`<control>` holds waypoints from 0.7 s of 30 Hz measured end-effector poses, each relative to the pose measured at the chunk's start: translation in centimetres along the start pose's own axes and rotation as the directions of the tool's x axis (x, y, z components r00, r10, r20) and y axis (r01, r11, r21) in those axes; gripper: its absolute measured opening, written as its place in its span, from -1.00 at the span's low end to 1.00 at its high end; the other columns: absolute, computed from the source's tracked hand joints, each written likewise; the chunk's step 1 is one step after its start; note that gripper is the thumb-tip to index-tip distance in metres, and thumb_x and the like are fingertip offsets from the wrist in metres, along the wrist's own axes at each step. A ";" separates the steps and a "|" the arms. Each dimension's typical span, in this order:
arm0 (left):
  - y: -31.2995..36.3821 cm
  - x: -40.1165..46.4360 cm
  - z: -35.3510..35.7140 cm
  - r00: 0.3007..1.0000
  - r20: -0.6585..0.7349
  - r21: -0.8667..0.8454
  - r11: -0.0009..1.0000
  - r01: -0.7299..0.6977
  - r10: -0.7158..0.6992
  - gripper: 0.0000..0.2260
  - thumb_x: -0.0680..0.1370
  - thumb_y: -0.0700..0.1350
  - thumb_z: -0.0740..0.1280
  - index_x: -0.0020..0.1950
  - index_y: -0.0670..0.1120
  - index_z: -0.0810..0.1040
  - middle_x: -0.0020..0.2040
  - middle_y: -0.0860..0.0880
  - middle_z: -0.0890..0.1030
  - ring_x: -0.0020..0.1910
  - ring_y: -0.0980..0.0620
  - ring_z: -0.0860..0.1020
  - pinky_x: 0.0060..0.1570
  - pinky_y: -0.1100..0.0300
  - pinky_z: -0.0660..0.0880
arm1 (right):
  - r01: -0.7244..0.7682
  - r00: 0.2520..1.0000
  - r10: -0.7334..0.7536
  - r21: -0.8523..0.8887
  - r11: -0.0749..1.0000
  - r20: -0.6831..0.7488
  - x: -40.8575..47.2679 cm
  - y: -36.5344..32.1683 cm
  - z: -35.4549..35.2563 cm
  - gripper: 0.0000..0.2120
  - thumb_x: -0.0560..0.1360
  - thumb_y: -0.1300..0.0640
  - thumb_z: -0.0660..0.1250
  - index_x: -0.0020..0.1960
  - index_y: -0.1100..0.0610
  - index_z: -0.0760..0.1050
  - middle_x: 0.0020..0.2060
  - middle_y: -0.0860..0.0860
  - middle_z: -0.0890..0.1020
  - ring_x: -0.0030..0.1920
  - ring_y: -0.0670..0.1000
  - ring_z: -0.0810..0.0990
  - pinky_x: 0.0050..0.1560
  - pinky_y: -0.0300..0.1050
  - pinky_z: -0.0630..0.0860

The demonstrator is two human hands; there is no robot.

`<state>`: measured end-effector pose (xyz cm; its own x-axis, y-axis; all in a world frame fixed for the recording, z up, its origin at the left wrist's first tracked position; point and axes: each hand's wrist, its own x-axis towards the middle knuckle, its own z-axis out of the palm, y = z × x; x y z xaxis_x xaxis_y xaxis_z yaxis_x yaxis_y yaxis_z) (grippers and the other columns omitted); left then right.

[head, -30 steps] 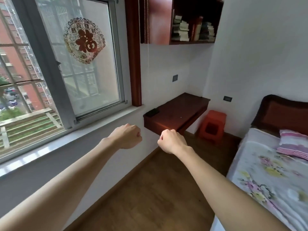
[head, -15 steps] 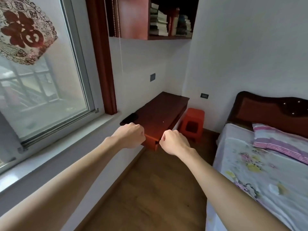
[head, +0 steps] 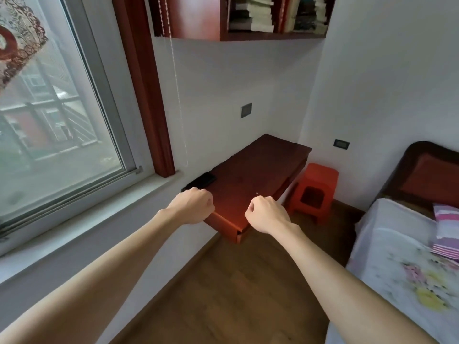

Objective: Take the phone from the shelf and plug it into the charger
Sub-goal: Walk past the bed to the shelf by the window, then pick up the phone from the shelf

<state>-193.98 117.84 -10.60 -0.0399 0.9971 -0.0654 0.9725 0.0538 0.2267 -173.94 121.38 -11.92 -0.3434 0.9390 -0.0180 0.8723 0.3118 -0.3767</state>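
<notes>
1. Left hand [head: 192, 206] and right hand [head: 267, 214] are held out in front, each curled into an empty fist.
2. A dark phone [head: 201, 182] lies flat at the near wall-side corner of the red-brown shelf [head: 258, 175], just beyond the left hand.
3. The wall cabinet [head: 198, 21] above holds stacked books [head: 258, 13].

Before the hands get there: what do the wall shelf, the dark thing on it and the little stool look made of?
Shelf: looks like wood or veneer, reddish-brown with a soft sheen. Phone: flat black slab with a matte look; glass or plastic, too small to tell. Stool: moulded plastic by its look, one uniform orange-red with rounded edges.
</notes>
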 end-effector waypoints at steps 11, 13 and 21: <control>-4.3 15.8 2.9 0.996 0.030 -0.100 0.991 0.085 -0.082 -0.80 0.49 -0.12 0.15 -0.21 -0.06 0.56 -0.16 -0.07 0.63 -0.22 -0.12 0.59 -0.24 0.08 0.51 | 0.041 0.991 -0.031 -0.067 0.997 0.133 17.4 2.3 2.8 -0.78 0.59 0.11 0.24 0.10 0.13 0.63 -0.03 0.06 0.71 -0.04 0.11 0.68 -0.12 -0.06 0.55; -5.2 19.1 3.3 0.992 0.053 -0.122 0.986 0.116 -0.111 -0.79 0.49 -0.12 0.14 -0.19 -0.07 0.57 -0.18 -0.08 0.63 -0.24 -0.12 0.59 -0.24 0.07 0.52 | 0.059 0.983 -0.042 -0.089 0.994 0.179 21.0 2.1 3.3 -0.77 0.59 0.11 0.24 0.12 0.13 0.63 -0.01 0.06 0.71 -0.02 0.11 0.68 -0.06 -0.02 0.60; -10.1 27.0 5.5 0.956 0.147 -0.180 0.943 0.280 -0.255 -0.81 0.50 -0.16 0.16 -0.23 -0.13 0.52 -0.22 -0.12 0.62 -0.30 -0.12 0.55 -0.31 0.08 0.47 | 0.161 0.944 -0.118 -0.121 0.979 0.308 33.3 1.8 6.0 -0.77 0.59 0.11 0.26 0.14 0.16 0.62 0.01 0.07 0.70 0.00 0.12 0.68 -0.01 0.01 0.61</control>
<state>-203.66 143.93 -20.01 -0.2528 0.9310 -0.2632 0.8647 0.3395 0.3703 -185.93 152.37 -18.76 -0.5340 0.8052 -0.2579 0.8411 0.4746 -0.2597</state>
